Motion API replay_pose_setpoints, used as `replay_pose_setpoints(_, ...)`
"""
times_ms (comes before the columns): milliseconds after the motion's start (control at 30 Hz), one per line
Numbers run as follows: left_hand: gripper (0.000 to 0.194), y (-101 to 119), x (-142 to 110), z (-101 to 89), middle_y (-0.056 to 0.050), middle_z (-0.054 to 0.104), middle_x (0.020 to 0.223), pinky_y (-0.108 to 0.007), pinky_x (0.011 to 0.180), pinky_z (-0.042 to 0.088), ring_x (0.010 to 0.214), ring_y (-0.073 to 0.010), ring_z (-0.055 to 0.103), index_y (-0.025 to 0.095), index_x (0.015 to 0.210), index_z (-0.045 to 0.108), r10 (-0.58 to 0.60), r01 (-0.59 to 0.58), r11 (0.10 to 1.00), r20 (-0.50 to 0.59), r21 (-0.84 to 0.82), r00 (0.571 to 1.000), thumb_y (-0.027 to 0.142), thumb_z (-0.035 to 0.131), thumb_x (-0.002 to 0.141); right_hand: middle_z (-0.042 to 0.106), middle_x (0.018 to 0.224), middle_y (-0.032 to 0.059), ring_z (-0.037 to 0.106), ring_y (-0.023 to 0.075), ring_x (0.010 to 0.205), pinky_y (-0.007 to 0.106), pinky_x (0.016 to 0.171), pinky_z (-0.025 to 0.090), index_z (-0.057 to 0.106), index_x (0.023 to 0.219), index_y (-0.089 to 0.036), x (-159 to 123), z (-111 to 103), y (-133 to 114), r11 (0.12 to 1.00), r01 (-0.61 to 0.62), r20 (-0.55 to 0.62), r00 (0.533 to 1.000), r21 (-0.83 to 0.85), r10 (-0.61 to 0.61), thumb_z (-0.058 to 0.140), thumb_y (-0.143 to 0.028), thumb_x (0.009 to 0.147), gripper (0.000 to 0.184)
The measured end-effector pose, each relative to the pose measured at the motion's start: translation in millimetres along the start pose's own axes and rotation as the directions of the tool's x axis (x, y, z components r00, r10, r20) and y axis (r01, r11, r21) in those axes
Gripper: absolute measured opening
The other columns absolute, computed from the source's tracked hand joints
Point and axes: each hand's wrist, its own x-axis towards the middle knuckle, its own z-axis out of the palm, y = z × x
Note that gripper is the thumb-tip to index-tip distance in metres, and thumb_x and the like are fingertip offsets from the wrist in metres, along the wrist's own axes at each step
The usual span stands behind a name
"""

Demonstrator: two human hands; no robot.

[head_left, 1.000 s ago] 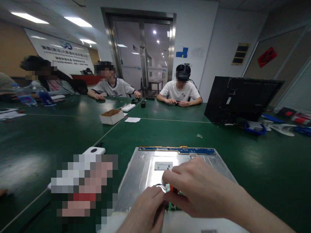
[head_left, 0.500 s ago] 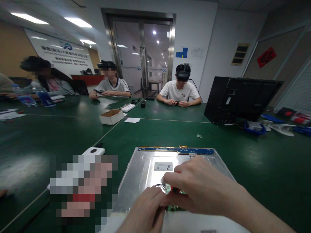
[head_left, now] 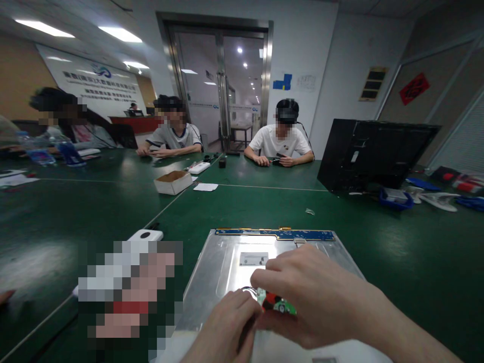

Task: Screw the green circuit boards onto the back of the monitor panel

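Observation:
A flat metal-backed display panel (head_left: 209, 267) lies in front of me, with a blue circuit strip (head_left: 242, 232) along its far edge. My right hand (head_left: 306, 292) is closed over the panel's near part, its fingers curled round a red-and-black object (head_left: 269, 301) whose full shape is hidden. Just under that hand shows part of a green circuit board (head_left: 286, 306). My left hand (head_left: 230, 322) rests at the board's left side, fingers bent and close together. Dark wires (head_left: 249, 290) run beside its fingertips. What the left fingers grip, if anything, cannot be seen.
On the left lies a white device (head_left: 151, 235), mostly blurred out. Further off are an open box (head_left: 173, 184) and a white paper (head_left: 205, 187). A black monitor (head_left: 378, 154) stands at right, near a blue tray (head_left: 395, 199). Several people sit around the green table (head_left: 264, 206).
My right hand has turned and shifted slightly, so more of the red-and-black object and green board shows. My left hand has barely moved. The panel stays put.

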Motion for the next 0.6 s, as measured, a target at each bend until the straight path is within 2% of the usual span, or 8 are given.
replay_pose_setpoints(100, 0.024, 0.2, -0.8, -1.0, -0.007, 0.069, 0.099, -0.032, 0.090, 0.054, 0.092, -0.0223, 0.064, 0.022, 0.096, 0.065, 0.020, -0.020, 1.000, -0.010, 0.003, 1.000, 0.009, 0.048, 0.085, 0.066, 0.072, -0.0022, 0.052, 0.0120, 0.057, 0.028, 0.051, 0.019, 0.059, 0.084, -0.021, 1.9, 2.5, 2.3, 0.999, -0.031, -0.013, 0.999, -0.013, 0.031, 0.061, -0.044, 0.093, 0.025)
replay_pose_setpoints(200, 0.025, 0.3, -1.5, -1.1, -0.006, 0.069, 0.095, -0.029, 0.084, 0.054, 0.089, -0.0214, 0.065, 0.022, 0.095, 0.065, -0.001, 0.001, 1.000, 0.006, 0.005, 1.000, 0.007, 0.048, 0.084, 0.066, 0.069, -0.0016, 0.048, 0.0113, 0.055, 0.029, 0.051, 0.016, 0.058, 0.084, -0.021, 3.2, 3.8, 3.0, 0.997, -0.044, -0.032, 0.999, -0.061, 0.043, 0.056, -0.034, 0.096, 0.017)
replay_pose_setpoints(300, 0.022, 1.2, -1.0, -1.3, -0.006, 0.068, 0.095, -0.030, 0.085, 0.054, 0.088, -0.0210, 0.064, 0.021, 0.091, 0.062, -0.010, 0.010, 1.000, 0.020, 0.006, 1.000, 0.007, 0.047, 0.085, 0.067, 0.078, -0.0010, 0.048, 0.0119, 0.057, 0.029, 0.050, 0.018, 0.057, 0.092, -0.021, 2.3, 1.8, 1.8, 0.999, -0.038, -0.030, 0.999, -0.036, 0.037, 0.054, -0.025, 0.091, 0.005)
replay_pose_setpoints(400, 0.021, 2.3, -0.1, -2.2, -0.006, 0.067, 0.095, -0.031, 0.088, 0.053, 0.090, -0.0214, 0.063, 0.022, 0.090, 0.061, -0.001, 0.001, 1.000, 0.026, 0.008, 1.000, 0.008, 0.046, 0.086, 0.066, 0.084, -0.0005, 0.049, 0.0122, 0.061, 0.028, 0.050, 0.022, 0.054, 0.095, -0.021, -0.2, -1.7, 0.0, 1.000, -0.007, 0.002, 1.000, 0.013, 0.007, 0.057, -0.022, 0.083, 0.012)
replay_pose_setpoints(500, 0.021, 1.1, -0.5, -1.8, -0.005, 0.067, 0.096, -0.031, 0.087, 0.052, 0.092, -0.0217, 0.062, 0.022, 0.092, 0.060, 0.000, -0.001, 1.000, 0.036, 0.015, 0.999, 0.007, 0.046, 0.086, 0.064, 0.082, -0.0006, 0.048, 0.0123, 0.061, 0.027, 0.049, 0.022, 0.052, 0.093, -0.021, -1.8, -2.5, -0.6, 1.000, 0.010, 0.007, 1.000, 0.016, -0.010, 0.061, -0.025, 0.081, 0.016)
replay_pose_setpoints(600, 0.024, -2.4, -2.2, 0.7, -0.005, 0.066, 0.097, -0.032, 0.087, 0.051, 0.092, -0.0217, 0.063, 0.022, 0.094, 0.060, 0.016, -0.017, 1.000, 0.021, 0.020, 1.000, 0.006, 0.045, 0.085, 0.067, 0.082, -0.0004, 0.051, 0.0127, 0.061, 0.027, 0.050, 0.021, 0.055, 0.093, -0.021, -0.5, 0.5, 1.0, 1.000, -0.017, -0.016, 1.000, 0.004, 0.017, 0.063, -0.036, 0.088, 0.018)
